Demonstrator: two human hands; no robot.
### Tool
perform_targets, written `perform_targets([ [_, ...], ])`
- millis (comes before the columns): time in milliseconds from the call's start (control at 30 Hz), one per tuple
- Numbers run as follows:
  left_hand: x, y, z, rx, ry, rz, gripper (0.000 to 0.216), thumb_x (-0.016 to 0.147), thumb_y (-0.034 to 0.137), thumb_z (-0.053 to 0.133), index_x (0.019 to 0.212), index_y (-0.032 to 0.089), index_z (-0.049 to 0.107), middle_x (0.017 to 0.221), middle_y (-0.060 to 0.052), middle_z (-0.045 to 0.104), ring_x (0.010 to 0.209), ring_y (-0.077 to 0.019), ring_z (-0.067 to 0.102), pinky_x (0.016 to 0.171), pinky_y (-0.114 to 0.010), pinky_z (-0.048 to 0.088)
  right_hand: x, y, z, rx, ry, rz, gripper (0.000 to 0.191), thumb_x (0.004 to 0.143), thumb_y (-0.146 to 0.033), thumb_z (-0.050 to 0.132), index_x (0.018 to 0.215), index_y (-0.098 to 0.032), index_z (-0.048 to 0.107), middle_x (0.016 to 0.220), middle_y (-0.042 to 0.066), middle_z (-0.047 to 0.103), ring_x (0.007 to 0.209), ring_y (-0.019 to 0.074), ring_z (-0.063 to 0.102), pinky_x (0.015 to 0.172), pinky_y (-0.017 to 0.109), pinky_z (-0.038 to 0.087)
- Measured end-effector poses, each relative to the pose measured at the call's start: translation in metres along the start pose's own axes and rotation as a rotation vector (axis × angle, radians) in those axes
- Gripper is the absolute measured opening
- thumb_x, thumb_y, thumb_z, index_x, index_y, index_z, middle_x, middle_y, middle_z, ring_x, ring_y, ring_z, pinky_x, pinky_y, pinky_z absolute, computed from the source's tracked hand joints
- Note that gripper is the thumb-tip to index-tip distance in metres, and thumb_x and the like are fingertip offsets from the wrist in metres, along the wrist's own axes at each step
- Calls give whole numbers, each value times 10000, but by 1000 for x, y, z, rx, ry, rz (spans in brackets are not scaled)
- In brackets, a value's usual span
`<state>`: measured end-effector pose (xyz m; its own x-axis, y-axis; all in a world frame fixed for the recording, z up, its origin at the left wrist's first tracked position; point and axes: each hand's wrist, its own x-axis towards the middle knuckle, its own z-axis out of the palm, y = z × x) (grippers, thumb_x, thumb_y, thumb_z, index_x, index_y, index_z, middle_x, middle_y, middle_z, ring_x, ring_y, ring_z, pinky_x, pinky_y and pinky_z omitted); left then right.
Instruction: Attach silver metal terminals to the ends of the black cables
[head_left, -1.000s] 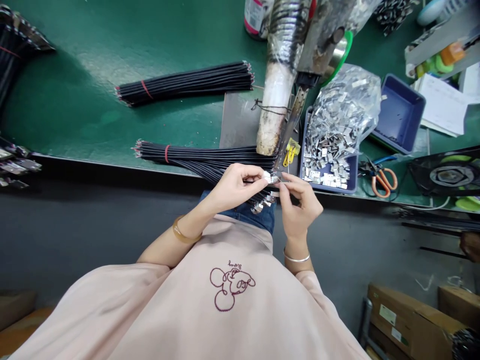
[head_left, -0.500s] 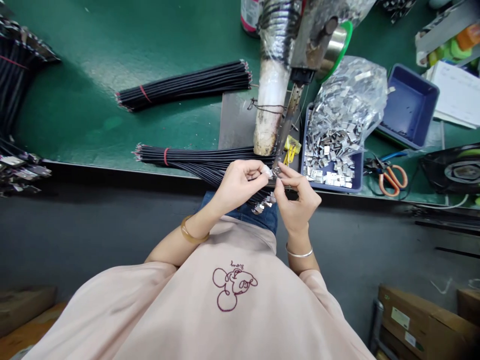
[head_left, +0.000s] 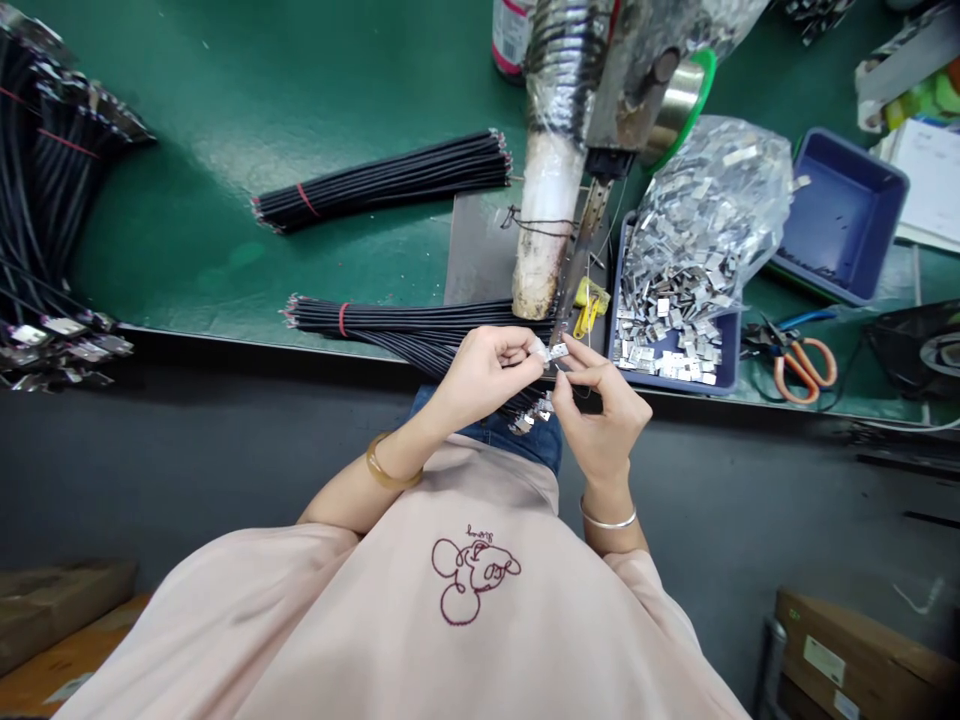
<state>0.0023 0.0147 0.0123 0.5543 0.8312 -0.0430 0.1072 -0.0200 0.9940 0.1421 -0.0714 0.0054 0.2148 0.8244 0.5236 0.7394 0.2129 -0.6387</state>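
My left hand [head_left: 491, 368] is closed in a pinch, with a white wrap or covering at its fingertips. From that pinch a small silver metal plug connector [head_left: 559, 351] sticks out to the right. My right hand [head_left: 604, 405] faces it, thumb and a finger pinched on what looks like a thin wire end close under the connector. Just above both hands is the lower end of an upright dark metal rod, like a soldering iron [head_left: 574, 280]. Black cables [head_left: 405, 325], tied with a red band, run beneath my left hand; several metal-tipped ends [head_left: 531, 412] hang at the table edge.
A taped white hose [head_left: 541, 210] stands left of the rod, a green-rimmed wire spool [head_left: 686, 105] behind. On the right are a blue tray [head_left: 727, 360] with loose connectors, orange-handled pliers [head_left: 806, 370] and another blue tray [head_left: 844, 215]. More cable bundles [head_left: 390, 180] lie left.
The connector at my left fingertips now shows flat and bright. My right fingertips have drawn slightly down and apart from it. The whole view has shifted a little.
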Motion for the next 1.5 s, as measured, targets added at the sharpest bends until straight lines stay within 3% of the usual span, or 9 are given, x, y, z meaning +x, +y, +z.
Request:
perform_targets([
  [133, -2, 1, 1, 75, 0, 0, 184, 816, 210, 565, 656, 131, 610, 589, 33, 426, 578, -75, 343, 548, -215, 273, -3, 1, -2, 27, -17, 56, 69, 944, -216, 590, 879, -228, 572, 1180, 73, 768, 923, 192, 786, 787, 330, 669],
  [233, -6, 3, -1, 139, -41, 37, 188, 827, 191, 565, 661, 129, 630, 563, 47, 390, 560, -71, 304, 531, -222, 242, -1, 3, -5, 125, 75, 144, 21, 975, -232, 576, 963, -232, 560, 1004, 27, 787, 704, 145, 763, 574, 252, 610],
  [367, -17, 4, -10, 255, -113, 163, 158, 814, 152, 600, 678, 130, 678, 547, 44, 459, 533, -67, 343, 522, -219, 287, 12, 1, -16, 110, 636, -70, 96, 975, -331, 596, 916, -276, 544, 567, -100, 447, 321, 77, 386, 326, 248, 332],
  [467, -25, -1, -17, 198, -100, 265, 102, 822, 174, 651, 806, 131, 742, 738, -33, 673, 660, -109, 575, 640, -233, 466, 19, -5, -32, 6, 869, -177, 154, 943, -427, 620, 885, -295, 564, 651, -72, 379, 335, 49, 233, 321, 274, 237],
  [667, -27, -18, -20, 239, 124, 315, 103, 897, 180, 653, 838, 140, 728, 810, -42, 671, 700, -115, 613, 598, -216, 492, 19, 28, -61, -182, 212, 264, 114, 943, -345, 604, 932, -235, 579, 702, -24, 609, 561, 156, 642, 565, 308, 523],
  [833, -14, -25, -16, 864, 186, 537, 234, 956, 129, 538, 787, 141, 700, 875, -99, 639, 817, -209, 550, 752, -352, 488, 39, 83, -61, -512, 1, 226, 151, 858, -310, 628, 753, -219, 569, 765, 11, 629, 628, 153, 546, 662, 305, 465],
  [1000, 6, -29, -15, 980, 155, 520, 290, 991, 151, 461, 804, 145, 683, 940, -133, 636, 888, -258, 533, 802, -395, 468, 58, 93, -55, -653, -163, 181, 122, 811, -207, 590, 710, -225, 523, 757, 23, 607, 686, 178, 530, 716, 321, 438],
  [1200, 13, -32, -18, 974, 166, 549, 254, 993, 126, 398, 939, 118, 647, 956, -148, 645, 901, -282, 556, 819, -417, 456, 58, 91, -57, -694, -195, 139, 127, 794, -167, 550, 740, -242, 462, 767, 31, 594, 718, 203, 563, 715, 348, 455],
  [1500, -7, -41, -15, 715, 244, 640, 215, 1036, 228, 411, 950, 168, 598, 897, -74, 658, 854, -206, 584, 851, -369, 462, 20, 26, -58, -170, 272, 174, 176, 886, -273, 643, 779, -239, 509, 868, 11, 676, 717, 177, 686, 604, 337, 574],
])
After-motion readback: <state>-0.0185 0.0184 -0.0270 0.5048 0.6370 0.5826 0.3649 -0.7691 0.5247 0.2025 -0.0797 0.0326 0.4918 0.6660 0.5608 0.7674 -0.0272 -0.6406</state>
